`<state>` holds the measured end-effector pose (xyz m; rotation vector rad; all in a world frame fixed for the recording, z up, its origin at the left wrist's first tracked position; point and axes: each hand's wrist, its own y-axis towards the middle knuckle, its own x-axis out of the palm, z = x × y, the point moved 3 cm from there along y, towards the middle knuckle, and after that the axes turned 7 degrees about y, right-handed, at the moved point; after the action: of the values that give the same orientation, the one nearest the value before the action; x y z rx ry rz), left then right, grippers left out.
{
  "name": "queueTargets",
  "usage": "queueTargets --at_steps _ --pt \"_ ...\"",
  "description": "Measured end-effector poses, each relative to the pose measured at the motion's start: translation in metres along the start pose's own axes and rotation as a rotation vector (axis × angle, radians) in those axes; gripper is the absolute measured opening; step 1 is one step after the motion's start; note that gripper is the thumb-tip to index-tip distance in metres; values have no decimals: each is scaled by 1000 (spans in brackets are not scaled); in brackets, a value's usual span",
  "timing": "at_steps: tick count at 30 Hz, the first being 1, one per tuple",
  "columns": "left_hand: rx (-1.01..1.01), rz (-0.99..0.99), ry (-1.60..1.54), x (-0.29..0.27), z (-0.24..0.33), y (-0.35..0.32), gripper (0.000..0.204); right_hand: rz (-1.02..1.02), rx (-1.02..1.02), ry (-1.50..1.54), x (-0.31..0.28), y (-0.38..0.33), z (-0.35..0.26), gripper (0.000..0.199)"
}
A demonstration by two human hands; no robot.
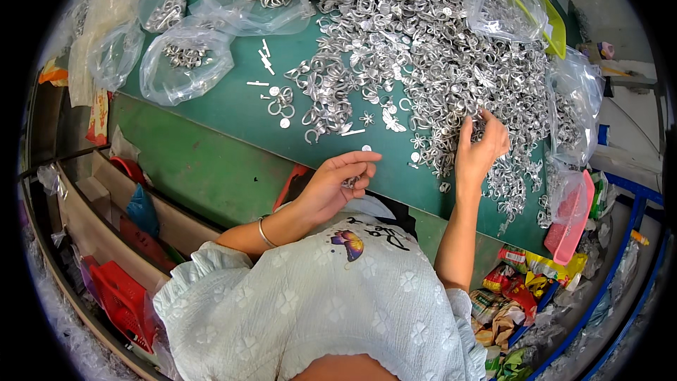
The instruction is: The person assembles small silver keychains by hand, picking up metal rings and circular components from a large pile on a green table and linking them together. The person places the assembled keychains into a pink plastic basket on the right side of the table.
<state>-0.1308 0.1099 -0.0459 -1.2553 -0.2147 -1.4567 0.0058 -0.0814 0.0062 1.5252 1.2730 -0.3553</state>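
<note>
A wide heap of small silver metal pieces [451,49], many of them open rings, with flower and leaf shapes among them, covers the right part of the green table [247,123]. My right hand [483,147] reaches into the near side of this heap, thumb and fingers bent in toward each other; what lies at their tips cannot be made out. Over the table's near edge, my left hand [335,183] is curled with its palm up around a few silver metal pieces [350,182]. Several loose rings [282,104], small discs and short bars lie left of the heap.
Clear plastic bags of silver pieces [187,60] stand at the far left; more bags [504,7] lie on the heap. A pink tray [570,222] hangs by the right edge. Below left is a drawer [106,219] with a red basket [123,303]; colourful wrappers [518,282] lie lower right.
</note>
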Motion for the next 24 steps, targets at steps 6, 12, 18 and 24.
queueTargets --at_steps 6,12,18,24 --pt "-26 57 5 10 1 2 27 -262 -128 -46 3 -11 -52 19" --pt "-22 48 24 9 1 -1 28 -223 -64 220 14 -17 -37 8" --pt "65 30 37 16 7 8 30 -332 410 850 7 -18 -28 11" --pt "305 93 397 31 22 35 28 -521 566 1107 9 -29 -47 12"
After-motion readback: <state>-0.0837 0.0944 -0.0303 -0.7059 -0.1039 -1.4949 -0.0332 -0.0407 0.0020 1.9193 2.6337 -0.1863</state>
